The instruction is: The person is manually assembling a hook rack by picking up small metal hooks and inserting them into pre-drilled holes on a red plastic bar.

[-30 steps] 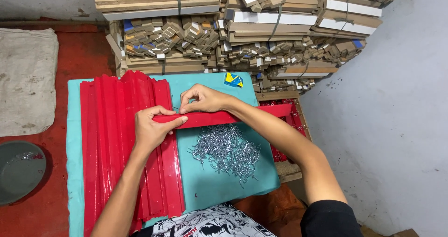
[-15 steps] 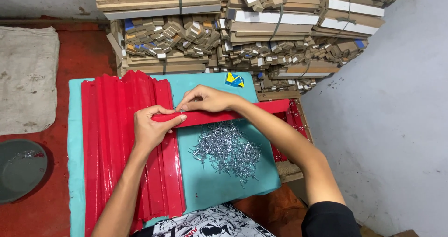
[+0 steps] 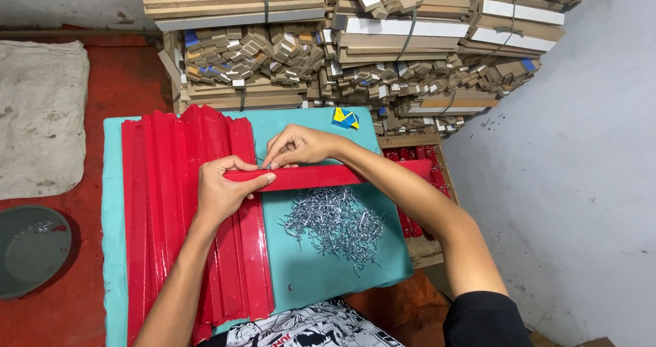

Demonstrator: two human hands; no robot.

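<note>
We are looking down at a teal surface (image 3: pixel 321 279) with both hands working at its middle. The left hand (image 3: pixel 222 190) is gripping the near end of a long red strip (image 3: pixel 321 177) — thumb laid along its top edge, fingers curled around and holding it. The strip is lying crosswise over the surface, its far end reaching toward the right edge. The right hand (image 3: pixel 301 147) is hovering over the strip's upper edge, fingers narrowed to a pinch at something small; we cannot tell what is between the fingertips.

Just below the strip we are seeing a loose heap of small silvery metal pins (image 3: pixel 338 220), resting on the teal — close to the strip, not touching the hands. A stack of red strips (image 3: pixel 171 210) is lying lengthwise on the left part of the surface, under the left hand. More red strips (image 3: pixel 410 157) are sitting in a crate at right. Bundled cardboard pieces (image 3: pixel 355 46) are piled behind; a grey bowl (image 3: pixel 31 258) is sitting on the red floor at left.
</note>
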